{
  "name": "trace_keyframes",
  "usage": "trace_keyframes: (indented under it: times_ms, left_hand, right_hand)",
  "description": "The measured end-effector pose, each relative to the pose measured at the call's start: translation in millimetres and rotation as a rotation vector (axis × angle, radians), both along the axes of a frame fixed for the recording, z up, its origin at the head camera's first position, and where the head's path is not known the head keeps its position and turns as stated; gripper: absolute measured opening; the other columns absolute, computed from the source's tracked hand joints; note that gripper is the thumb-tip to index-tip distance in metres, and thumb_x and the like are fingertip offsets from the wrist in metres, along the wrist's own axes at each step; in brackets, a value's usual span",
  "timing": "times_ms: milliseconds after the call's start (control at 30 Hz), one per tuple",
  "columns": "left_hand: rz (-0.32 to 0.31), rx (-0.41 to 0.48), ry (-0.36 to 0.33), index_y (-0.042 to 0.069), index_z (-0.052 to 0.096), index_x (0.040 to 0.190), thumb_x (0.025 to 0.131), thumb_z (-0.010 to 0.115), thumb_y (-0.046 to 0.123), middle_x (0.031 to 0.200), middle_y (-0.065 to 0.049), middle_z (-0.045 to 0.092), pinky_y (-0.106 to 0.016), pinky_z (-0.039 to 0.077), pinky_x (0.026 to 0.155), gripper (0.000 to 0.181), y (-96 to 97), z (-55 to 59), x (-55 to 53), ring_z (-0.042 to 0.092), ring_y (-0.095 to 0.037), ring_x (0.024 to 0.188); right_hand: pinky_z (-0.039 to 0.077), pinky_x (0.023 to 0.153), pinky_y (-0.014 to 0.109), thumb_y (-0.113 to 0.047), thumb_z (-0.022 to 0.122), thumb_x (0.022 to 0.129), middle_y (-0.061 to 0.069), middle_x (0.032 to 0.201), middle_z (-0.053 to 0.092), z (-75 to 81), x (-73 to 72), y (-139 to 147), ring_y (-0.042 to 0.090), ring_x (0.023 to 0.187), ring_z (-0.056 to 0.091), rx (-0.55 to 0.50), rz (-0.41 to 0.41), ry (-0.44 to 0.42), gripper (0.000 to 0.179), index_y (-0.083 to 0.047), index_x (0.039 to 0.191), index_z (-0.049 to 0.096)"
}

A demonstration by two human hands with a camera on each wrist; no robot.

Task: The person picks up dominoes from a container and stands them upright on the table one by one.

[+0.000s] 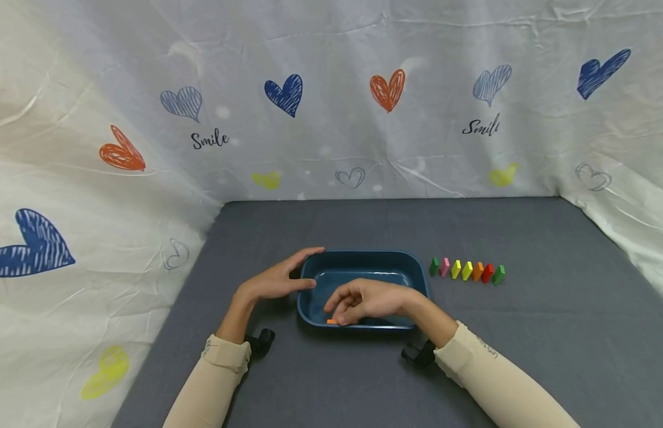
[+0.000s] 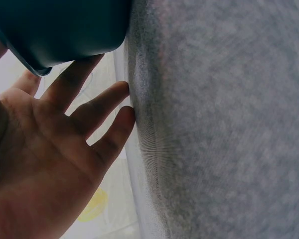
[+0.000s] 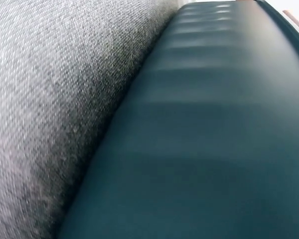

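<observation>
A dark blue-green rectangular tray [image 1: 363, 254] rests on the grey cloth in the head view. My left hand [image 1: 275, 280] is at its left end, thumb over the rim and the other fingers along the outside. The left wrist view shows that hand [image 2: 45, 144] with fingers spread and fairly straight, some touching the tray's outer wall [image 2: 84, 30]. Reaching over the near side, my right hand [image 1: 368, 298] has curled fingers low inside the tray. Thumb and fingertips pinch a small orange block [image 1: 332, 321] by the near wall. Only the tray's outer side [image 3: 199, 124] fills the right wrist view.
Right of the tray, several coloured domino blocks [image 1: 467, 271] stand upright in a row: green, pink, yellow, orange and red. Grey cloth [image 1: 524, 333] covers the table. A white curtain [image 1: 331, 137] printed with hearts hangs behind it and along the sides.
</observation>
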State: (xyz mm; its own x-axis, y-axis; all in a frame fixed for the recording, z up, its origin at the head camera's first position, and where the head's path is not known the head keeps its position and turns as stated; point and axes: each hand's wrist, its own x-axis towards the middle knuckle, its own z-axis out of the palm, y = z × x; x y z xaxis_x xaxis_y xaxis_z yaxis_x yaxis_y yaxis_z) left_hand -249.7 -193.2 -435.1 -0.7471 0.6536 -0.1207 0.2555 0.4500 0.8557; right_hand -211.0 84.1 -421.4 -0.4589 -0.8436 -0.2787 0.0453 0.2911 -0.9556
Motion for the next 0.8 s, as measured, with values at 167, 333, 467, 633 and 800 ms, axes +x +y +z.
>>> trace_keyframes:
  times_ms: [167,333,467,633,800]
  left_hand:
    - [0.004,-0.009,0.001,0.034,0.024,0.161,0.102,0.065,0.025,0.171,0.0,0.015,-0.07,0.019,0.12,0.073,-0.1,-0.3,-0.7,0.009,-0.036,0.159]
    - [0.004,-0.011,0.003,0.033,0.025,0.161,0.101,0.065,0.023,0.171,-0.002,0.015,-0.07,0.018,0.12,0.073,0.5,-0.4,-0.5,0.009,-0.036,0.159]
    - [0.003,-0.011,0.001,0.033,0.024,0.162,0.101,0.065,0.023,0.171,-0.001,0.015,-0.07,0.018,0.121,0.073,1.2,-0.4,-0.4,0.008,-0.036,0.159]
    - [0.007,-0.013,-0.003,0.029,0.023,0.163,0.102,0.063,0.02,0.172,-0.001,0.014,-0.071,0.018,0.12,0.073,1.7,-0.4,-0.8,0.008,-0.037,0.159]
    - [0.009,-0.023,0.004,0.029,0.023,0.163,0.102,0.063,0.019,0.172,-0.002,0.014,-0.073,0.017,0.119,0.074,1.0,0.7,-0.3,0.008,-0.039,0.159]
  right_hand:
    - [0.058,0.09,0.028,-0.005,0.071,0.095,0.006,0.11,0.069,2.1,-0.2,3,0.015,0.099,0.068,-0.018,0.01,-0.037,0.04,0.003,0.132,0.06]
    - [0.058,0.088,0.027,-0.003,0.071,0.094,0.005,0.109,0.069,1.5,-0.5,7,0.014,0.098,0.067,-0.035,0.022,-0.038,0.041,0.006,0.132,0.06]
    - [0.058,0.088,0.026,-0.003,0.071,0.094,0.006,0.109,0.069,0.4,-0.3,11,0.014,0.098,0.067,-0.052,0.029,-0.028,0.04,0.007,0.131,0.06]
    - [0.058,0.087,0.025,-0.005,0.071,0.094,0.018,0.115,0.068,4.5,-0.3,21,0.013,0.098,0.066,-0.085,0.039,0.008,0.043,0.01,0.133,0.058]
    - [0.058,0.085,0.025,-0.009,0.07,0.096,0.028,0.121,0.063,12.8,-1.6,44,0.012,0.095,0.065,-0.139,0.02,0.095,0.043,0.007,0.134,0.06]
